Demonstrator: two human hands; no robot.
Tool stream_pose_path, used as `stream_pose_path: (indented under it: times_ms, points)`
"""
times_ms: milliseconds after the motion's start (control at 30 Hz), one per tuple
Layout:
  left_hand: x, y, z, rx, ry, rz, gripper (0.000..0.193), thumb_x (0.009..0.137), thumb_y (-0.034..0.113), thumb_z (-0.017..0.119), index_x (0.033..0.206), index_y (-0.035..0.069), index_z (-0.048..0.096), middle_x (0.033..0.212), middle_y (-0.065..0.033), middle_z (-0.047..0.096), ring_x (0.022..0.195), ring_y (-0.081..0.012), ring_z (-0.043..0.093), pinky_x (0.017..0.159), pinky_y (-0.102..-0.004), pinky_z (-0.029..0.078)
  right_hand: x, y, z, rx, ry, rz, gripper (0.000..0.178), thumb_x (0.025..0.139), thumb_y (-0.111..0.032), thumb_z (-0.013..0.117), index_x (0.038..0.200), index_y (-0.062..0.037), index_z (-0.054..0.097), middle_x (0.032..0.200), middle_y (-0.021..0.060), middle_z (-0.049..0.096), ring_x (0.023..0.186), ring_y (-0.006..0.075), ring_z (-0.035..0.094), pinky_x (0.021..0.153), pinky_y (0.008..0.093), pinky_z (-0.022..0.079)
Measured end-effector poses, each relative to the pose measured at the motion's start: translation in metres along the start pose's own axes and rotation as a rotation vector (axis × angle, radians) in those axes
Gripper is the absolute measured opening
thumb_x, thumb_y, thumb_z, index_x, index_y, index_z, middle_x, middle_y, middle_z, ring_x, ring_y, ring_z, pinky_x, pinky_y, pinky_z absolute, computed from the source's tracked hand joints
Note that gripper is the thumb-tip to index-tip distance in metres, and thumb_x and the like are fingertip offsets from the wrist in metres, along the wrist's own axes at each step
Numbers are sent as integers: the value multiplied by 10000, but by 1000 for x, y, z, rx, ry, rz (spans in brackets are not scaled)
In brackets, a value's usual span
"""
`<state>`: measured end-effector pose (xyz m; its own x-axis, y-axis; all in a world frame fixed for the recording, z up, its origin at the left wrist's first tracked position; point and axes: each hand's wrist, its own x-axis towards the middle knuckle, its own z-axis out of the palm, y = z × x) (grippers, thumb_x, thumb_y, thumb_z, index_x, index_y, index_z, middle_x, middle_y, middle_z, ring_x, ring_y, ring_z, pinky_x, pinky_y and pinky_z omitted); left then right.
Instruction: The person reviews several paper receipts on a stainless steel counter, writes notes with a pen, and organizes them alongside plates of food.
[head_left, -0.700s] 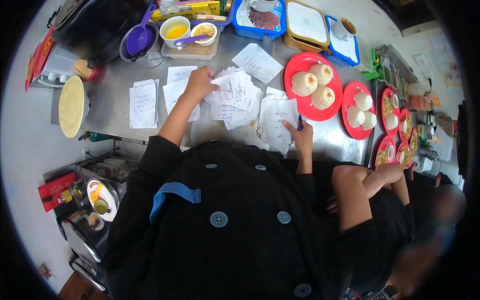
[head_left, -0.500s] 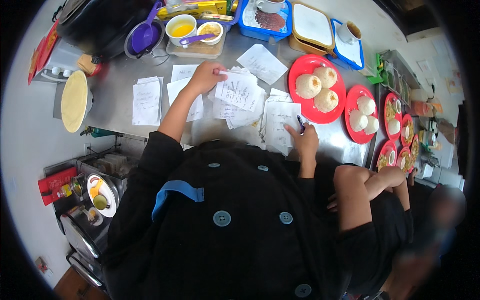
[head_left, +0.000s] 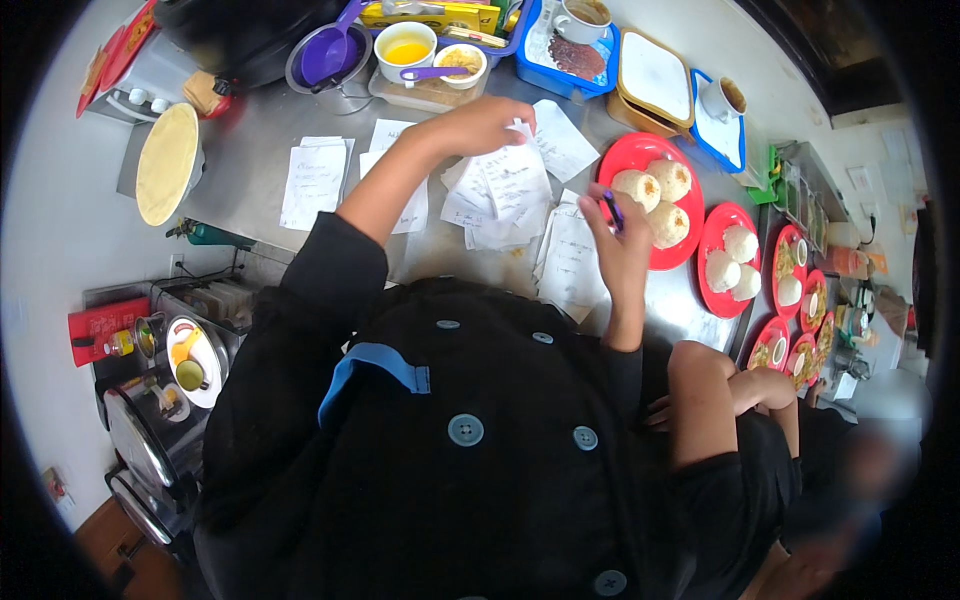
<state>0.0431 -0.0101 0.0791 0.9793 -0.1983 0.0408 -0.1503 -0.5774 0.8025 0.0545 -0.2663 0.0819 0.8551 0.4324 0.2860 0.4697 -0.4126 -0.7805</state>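
My left hand (head_left: 492, 125) reaches over the middle of the counter and pinches the upper edge of a handwritten paper slip (head_left: 512, 178). That slip lies over a loose pile of paper slips (head_left: 485, 222). In my right hand (head_left: 627, 245) is a dark purple pen (head_left: 612, 211), raised just in front of a red plate (head_left: 640, 150) with rice mounds (head_left: 668, 224). Left of this hand lies a stack of written sheets (head_left: 572, 262). A white sheet (head_left: 562, 140) rests beyond the left hand, and more slips (head_left: 315, 183) lie farther left.
A second red plate (head_left: 712, 292) of rice and several filled plates continue to the right. Along the back stand a bowl of yellow liquid (head_left: 405, 50), a purple ladle (head_left: 328, 55) and a blue tub (head_left: 570, 85). A co-worker's crossed arms (head_left: 705, 400) are close on my right.
My left hand has moved right and away from me, with the slip still in its fingers. My right hand has lifted off the written sheets with the pen. The view has shifted slightly.
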Motion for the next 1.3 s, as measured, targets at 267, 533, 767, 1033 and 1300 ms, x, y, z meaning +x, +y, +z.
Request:
stream_pose_path:
  times_ms: [267,533,767,1033,1300]
  points:
    - [-1,7,8,-182,-7,-96,195,845,214,589,976,74,558,903,-94,620,843,-191,578,724,-327,438,19,-1,43,458,-204,371,262,740,-115,715,920,44,610,749,13,595,650,59,502,601,203,397]
    - [-45,30,10,-354,442,-199,240,853,215,595,987,17,607,878,-77,644,841,-128,605,769,-258,462,7,-28,-10,667,41,504,170,772,-70,681,872,25,580,674,-7,571,608,45,489,560,173,368]
    - [-52,94,17,-468,312,-160,194,830,149,622,907,-29,628,760,-72,643,693,-113,608,665,-239,477,-6,-55,-25,603,80,443,169,776,-44,682,885,38,582,746,38,621,645,54,530,587,172,393]
    - [-50,92,17,-451,305,-150,173,825,132,626,888,-29,631,729,-59,633,659,-93,589,623,-226,466,-7,-56,-25,588,89,431,213,768,-48,693,921,53,586,747,44,622,659,61,541,600,176,405]
    - [-55,84,10,-462,329,-135,159,833,106,612,925,-23,628,780,-50,643,710,-81,591,669,-211,463,-8,-46,-27,560,208,398,185,757,-12,688,902,38,586,726,24,606,653,54,527,615,179,408]
